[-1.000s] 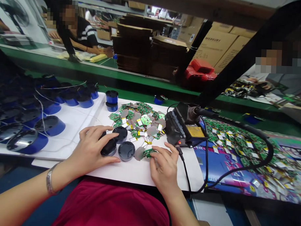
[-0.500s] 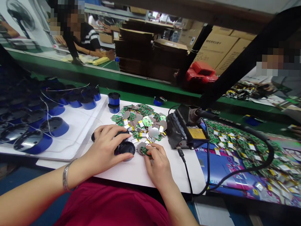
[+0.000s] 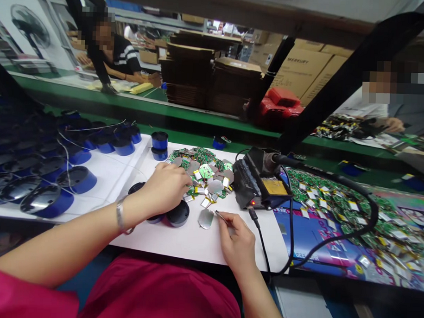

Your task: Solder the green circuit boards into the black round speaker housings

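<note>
The left hand (image 3: 165,187) lay on the near edge of the board pile (image 3: 201,164), left of the soldering station (image 3: 258,179), with its fingers bent down. I could not tell if it held a board. The right hand (image 3: 235,234), in front of the station, was closed on a thin tool (image 3: 221,216) whose tip touched a grey disc (image 3: 205,219).

I judged these risks:
- The left wrist hung over the black caps (image 3: 178,214) and could push them.
- The boards lay tangled, so lifting one could drag others.
- The tool could slip and scratch the disc.
- The station's cable (image 3: 261,239), just beside the right hand, could catch.
</note>
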{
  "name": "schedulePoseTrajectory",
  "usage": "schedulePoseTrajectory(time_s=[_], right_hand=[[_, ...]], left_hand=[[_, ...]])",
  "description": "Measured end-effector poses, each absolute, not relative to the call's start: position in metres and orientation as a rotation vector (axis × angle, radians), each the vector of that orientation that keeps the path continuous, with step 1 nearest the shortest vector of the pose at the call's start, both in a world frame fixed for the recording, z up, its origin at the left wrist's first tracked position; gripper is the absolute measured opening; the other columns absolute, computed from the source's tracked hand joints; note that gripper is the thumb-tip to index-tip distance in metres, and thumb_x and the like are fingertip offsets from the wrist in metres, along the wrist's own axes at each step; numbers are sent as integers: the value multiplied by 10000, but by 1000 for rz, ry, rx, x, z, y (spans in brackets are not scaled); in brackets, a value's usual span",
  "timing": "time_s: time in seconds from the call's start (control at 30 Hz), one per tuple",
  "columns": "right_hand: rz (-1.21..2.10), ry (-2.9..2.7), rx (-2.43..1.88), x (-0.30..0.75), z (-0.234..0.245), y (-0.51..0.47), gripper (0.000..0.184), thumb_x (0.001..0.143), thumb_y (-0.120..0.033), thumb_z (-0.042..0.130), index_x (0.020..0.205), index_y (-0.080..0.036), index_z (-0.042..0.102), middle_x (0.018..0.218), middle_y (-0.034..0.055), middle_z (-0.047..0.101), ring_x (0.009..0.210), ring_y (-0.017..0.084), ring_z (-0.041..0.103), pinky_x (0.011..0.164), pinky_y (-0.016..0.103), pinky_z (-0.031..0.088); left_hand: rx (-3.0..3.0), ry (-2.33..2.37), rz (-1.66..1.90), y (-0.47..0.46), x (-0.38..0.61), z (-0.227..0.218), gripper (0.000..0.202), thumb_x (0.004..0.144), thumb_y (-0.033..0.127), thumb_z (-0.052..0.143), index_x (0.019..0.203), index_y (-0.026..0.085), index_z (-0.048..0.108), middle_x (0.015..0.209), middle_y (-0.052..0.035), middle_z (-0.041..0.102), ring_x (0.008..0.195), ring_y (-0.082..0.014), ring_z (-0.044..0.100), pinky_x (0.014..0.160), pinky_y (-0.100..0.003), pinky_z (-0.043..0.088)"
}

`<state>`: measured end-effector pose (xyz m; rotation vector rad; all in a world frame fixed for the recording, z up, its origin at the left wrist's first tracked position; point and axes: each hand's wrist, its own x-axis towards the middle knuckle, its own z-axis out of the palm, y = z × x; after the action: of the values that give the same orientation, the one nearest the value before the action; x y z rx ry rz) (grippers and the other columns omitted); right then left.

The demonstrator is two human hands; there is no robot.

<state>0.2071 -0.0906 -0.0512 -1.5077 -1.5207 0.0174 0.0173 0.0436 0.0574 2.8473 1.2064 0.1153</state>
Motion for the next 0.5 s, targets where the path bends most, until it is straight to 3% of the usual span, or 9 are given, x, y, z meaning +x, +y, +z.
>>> schedulePoseTrajectory(time_s=[0.07, 0.17, 0.27, 0.5], right_hand=[[19, -1501, -1505, 207, -52, -90, 85, 937, -189, 542, 943, -207, 624, 869, 38, 716, 787, 167, 690, 718, 270, 550], [32, -1490, -1499, 208, -53, -91, 90, 932, -180, 549, 954, -209, 631, 877, 29, 717, 795, 156, 690, 727, 255, 545], [43, -1486, -1491, 208, -54, -94, 101, 928, -173, 549, 958, -211, 637, 884, 26, 715, 815, 154, 690, 743, 252, 545], [44, -1429, -1458, 210, -57, -95, 142, 921, -137, 548, 998, -219, 634, 917, 23, 713, 851, 142, 689, 781, 254, 556]], left_hand=[[2850, 1182, -193, 53, 38, 62, 257, 910, 202, 495, 908, 182, 751, 989, -121, 741, 967, -296, 654, 832, -417, 453], [2819, 1187, -367, 66, 63, 60, 203, 804, 296, 661, 874, 131, 758, 861, -161, 746, 814, -301, 686, 679, -352, 485], [2861, 1139, -419, 72, 74, 55, 290, 705, 353, 765, 893, 132, 764, 831, -161, 746, 814, -297, 691, 680, -325, 496], [3015, 1073, -306, 81, 60, 73, 256, 839, 253, 530, 836, 137, 758, 800, -159, 737, 808, -289, 697, 662, -331, 481]])
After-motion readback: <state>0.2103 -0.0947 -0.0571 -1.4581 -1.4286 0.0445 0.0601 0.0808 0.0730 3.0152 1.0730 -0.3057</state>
